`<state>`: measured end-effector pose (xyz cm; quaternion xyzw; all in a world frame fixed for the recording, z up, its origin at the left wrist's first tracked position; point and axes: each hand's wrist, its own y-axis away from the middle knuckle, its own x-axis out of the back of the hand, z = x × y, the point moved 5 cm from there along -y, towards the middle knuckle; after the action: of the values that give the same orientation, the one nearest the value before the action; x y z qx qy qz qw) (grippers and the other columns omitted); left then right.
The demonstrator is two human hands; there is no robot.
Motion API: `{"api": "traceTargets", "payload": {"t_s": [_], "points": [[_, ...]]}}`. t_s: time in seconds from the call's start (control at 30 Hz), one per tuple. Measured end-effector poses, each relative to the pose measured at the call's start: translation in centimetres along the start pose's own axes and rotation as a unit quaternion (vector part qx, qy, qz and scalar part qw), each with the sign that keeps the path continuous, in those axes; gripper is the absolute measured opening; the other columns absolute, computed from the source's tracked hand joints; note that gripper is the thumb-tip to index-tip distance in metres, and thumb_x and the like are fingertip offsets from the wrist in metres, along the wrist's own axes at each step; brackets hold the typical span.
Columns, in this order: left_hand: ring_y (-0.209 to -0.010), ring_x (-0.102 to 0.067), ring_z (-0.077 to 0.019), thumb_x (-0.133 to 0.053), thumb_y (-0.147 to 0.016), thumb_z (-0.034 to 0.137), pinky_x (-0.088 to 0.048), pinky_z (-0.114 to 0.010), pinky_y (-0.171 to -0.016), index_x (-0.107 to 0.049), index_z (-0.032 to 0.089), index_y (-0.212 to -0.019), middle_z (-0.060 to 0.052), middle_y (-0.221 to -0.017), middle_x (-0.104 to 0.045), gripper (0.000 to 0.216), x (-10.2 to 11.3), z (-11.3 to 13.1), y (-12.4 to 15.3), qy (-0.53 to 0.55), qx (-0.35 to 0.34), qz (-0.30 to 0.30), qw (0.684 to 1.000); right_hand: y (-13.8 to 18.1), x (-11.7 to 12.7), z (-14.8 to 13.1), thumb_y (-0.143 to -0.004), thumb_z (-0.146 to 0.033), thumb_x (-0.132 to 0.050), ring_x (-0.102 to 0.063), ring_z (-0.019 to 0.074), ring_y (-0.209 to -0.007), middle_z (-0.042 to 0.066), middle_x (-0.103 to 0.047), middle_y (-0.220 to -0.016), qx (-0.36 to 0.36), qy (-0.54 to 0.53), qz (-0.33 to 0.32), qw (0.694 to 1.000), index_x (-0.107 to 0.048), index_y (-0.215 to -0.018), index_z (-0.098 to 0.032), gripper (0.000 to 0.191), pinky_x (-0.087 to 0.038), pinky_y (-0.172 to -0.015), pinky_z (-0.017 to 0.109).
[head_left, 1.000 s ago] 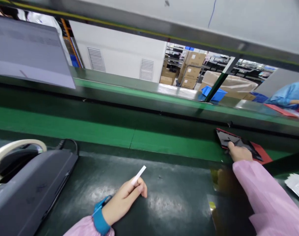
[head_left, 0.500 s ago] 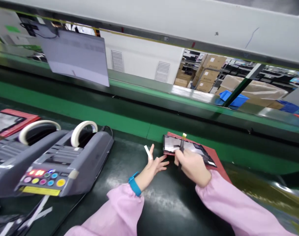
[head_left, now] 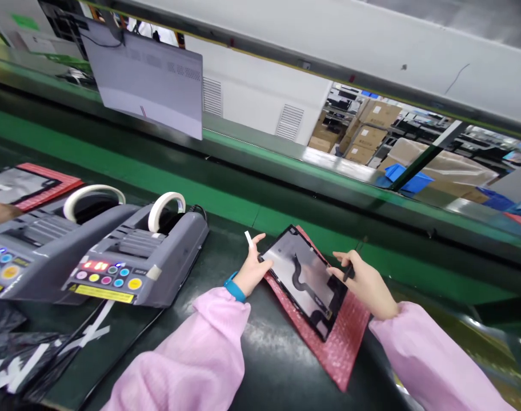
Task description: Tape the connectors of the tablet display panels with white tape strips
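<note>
A flat, dark-framed panel like a tablet screen [head_left: 308, 260], silvery with a curved black ribbon cable on its face, lies slantwise on a pink bubble-wrap bag [head_left: 340, 357]. At its left corner, my left hand [head_left: 251, 269] grips the edge, thumb on top; the fingers beneath are partly hidden. A short white tape strip [head_left: 249, 239] sticks up from a finger of that hand. My right hand [head_left: 365, 279] holds dark tweezers [head_left: 348, 272], whose thin tips point up and away from the panel. Its outstretched fingers are at the panel's right edge.
Two grey tape dispensers [head_left: 132, 251] with white tape rolls stand at left. Beyond them are another panel on a pink bag [head_left: 65, 181] and another person's hand [head_left: 1, 214]. Tape scraps [head_left: 18, 365] lie lower left. A monitor [head_left: 153, 85] hangs above the green belt [head_left: 239, 208].
The panel and its bag have turned and come nearer. My left hand, spread beside the panel before, now grips its corner. My right hand has moved right, tweezers tilted away. The view has shifted.
</note>
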<state>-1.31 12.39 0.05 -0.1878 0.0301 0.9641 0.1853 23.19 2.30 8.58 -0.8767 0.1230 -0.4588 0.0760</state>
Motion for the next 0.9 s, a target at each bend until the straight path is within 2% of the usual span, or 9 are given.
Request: {"api": "traceTargets", "payload": {"t_s": [0.07, 0.2, 0.3, 0.37, 0.47, 0.57, 0.67, 0.8, 0.9], "points": [[-0.065, -0.061, -0.0118, -0.075, -0.073, 0.029, -0.051, -0.026, -0.069, -0.031, 0.019, -0.142, 0.006, -0.078, -0.06, 0.082, 1.0, 0.2, -0.7, -0.002, -0.011, 0.017, 1.0, 1.5, 0.0, 0.6, -0.086, -0.063, -0.062, -0.071, 0.0316, -0.098, 0.01, -0.075, -0.112, -0.034, -0.033, -0.019, 0.999, -0.042, -0.077, -0.028, 0.041, -0.051, -0.081, 0.044], [-0.08, -0.068, -0.0183, -0.076, -0.077, 0.05, -0.054, -0.038, -0.085, -0.019, 0.02, -0.144, -0.001, -0.088, -0.066, 0.093, 2.4, 0.2, -1.9, -0.002, -0.023, 0.045, 0.999, 5.5, -0.2, -0.3, -0.094, -0.065, -0.051, -0.072, 0.0289, -0.085, 0.009, -0.078, -0.094, -0.042, -0.169, -0.023, 0.985, -0.056, -0.084, -0.028, 0.039, -0.05, -0.077, 0.041], [-0.113, -0.064, -0.0244, -0.079, -0.076, 0.041, -0.047, -0.046, -0.103, -0.015, 0.024, -0.144, -0.013, -0.121, -0.063, 0.094, 2.5, 0.1, -2.2, -0.015, -0.038, 0.062, 0.997, 8.0, 0.0, -1.0, -0.09, -0.078, -0.04, -0.064, 0.0226, -0.061, 0.007, -0.073, -0.076, -0.065, -0.311, 0.008, 0.948, -0.067, -0.099, -0.026, 0.06, -0.048, -0.062, 0.037], [-0.139, -0.046, -0.0257, -0.078, -0.075, 0.029, -0.033, -0.047, -0.118, -0.019, 0.025, -0.144, -0.016, -0.147, -0.046, 0.09, 2.3, 0.3, -1.9, -0.046, -0.065, 0.068, 0.995, 9.1, -0.2, -1.2, -0.085, -0.085, -0.037, -0.051, 0.0175, -0.048, 0.003, -0.062, -0.061, -0.106, -0.369, 0.035, 0.923, -0.072, -0.098, -0.024, 0.072, -0.041, -0.051, 0.033], [-0.152, -0.023, -0.0268, -0.07, -0.077, 0.02, -0.014, -0.045, -0.126, -0.03, 0.02, -0.144, -0.017, -0.159, -0.029, 0.078, 1.4, 1.4, -0.8, -0.17, -0.153, 0.05, 0.972, 10.3, -1.0, -1.7, -0.086, -0.077, -0.052, -0.041, 0.0127, -0.043, -0.001, -0.051, -0.052, -0.171, -0.426, 0.079, 0.885, -0.073, -0.086, -0.023, 0.058, -0.032, -0.045, 0.029], [-0.145, -0.039, -0.0273, -0.058, -0.087, 0.018, -0.021, -0.047, -0.125, -0.041, 0.016, -0.141, -0.017, -0.148, -0.047, 0.057, 0.0, 2.6, 0.8, -0.267, -0.222, -0.02, 0.938, 10.8, -2.6, -2.2, -0.087, -0.065, -0.063, -0.041, 0.0107, -0.041, -0.003, -0.05, -0.051, -0.207, -0.462, 0.088, 0.858, -0.067, -0.082, -0.024, 0.042, -0.031, -0.044, 0.026], [-0.117, -0.064, -0.0226, -0.044, -0.095, 0.015, -0.033, -0.049, -0.118, -0.051, 0.019, -0.133, -0.01, -0.116, -0.071, 0.038, -1.5, 3.3, 2.7, -0.34, -0.243, -0.144, 0.897, 10.6, -4.3, -2.4, -0.088, -0.062, -0.065, -0.046, 0.0111, -0.044, -0.003, -0.053, -0.052, -0.212, -0.472, 0.054, 0.854, -0.062, -0.08, -0.023, 0.04, -0.035, -0.045, 0.025], [-0.096, -0.07, -0.0196, -0.038, -0.101, 0.02, -0.037, -0.048, -0.115, -0.056, 0.021, -0.124, -0.003, -0.096, -0.075, 0.03, -2.6, 3.2, 4.9, -0.432, -0.265, -0.317, 0.802, 10.4, -6.0, -1.7, -0.085, -0.052, -0.074, -0.053, 0.0117, -0.047, -0.002, -0.061, -0.058, -0.204, -0.472, -0.001, 0.858, -0.061, -0.081, -0.022, 0.033, -0.043, -0.049, 0.024], [-0.091, -0.071, -0.018, -0.037, -0.103, 0.028, -0.043, -0.044, -0.111, -0.052, 0.023, -0.129, 0.0, -0.095, -0.076, 0.03, -2.4, 3.2, 5.8, -0.428, -0.281, -0.371, 0.774, 10.4, -6.6, -1.3, -0.089, -0.045, -0.071, -0.057, 0.0116, -0.047, -0.002, -0.063, -0.059, -0.196, -0.457, -0.021, 0.868, -0.057, -0.075, -0.022, 0.031, -0.047, -0.049, 0.023]]}}
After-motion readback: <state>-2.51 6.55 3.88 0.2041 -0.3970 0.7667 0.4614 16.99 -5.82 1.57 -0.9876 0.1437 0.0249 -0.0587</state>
